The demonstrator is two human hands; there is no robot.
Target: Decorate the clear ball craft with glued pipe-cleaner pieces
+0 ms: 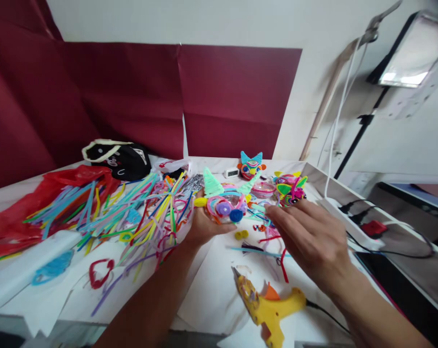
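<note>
My left hand (201,227) holds a colourful pipe-cleaner animal head (226,203) from behind and below. It has mint-green pointed ears, a purple disc and a blue disc on its front, and yellow pieces at its sides. To its right, my right hand (309,237) is raised over the table, its fingers bent and close together near the right ear. What those fingertips pinch, if anything, is too small to make out. Below the hands, a yellow glue gun (273,309) lies on white paper. Two small yellow balls (241,235) are beneath the animal head.
Loose pipe cleaners (146,208) and a red plastic bag (26,208) cover the left side. Two finished-looking figures, one blue-eared (251,166), one pink and yellow (290,188), stand behind. A power strip (352,224) and dark tablet (403,290) are at the right.
</note>
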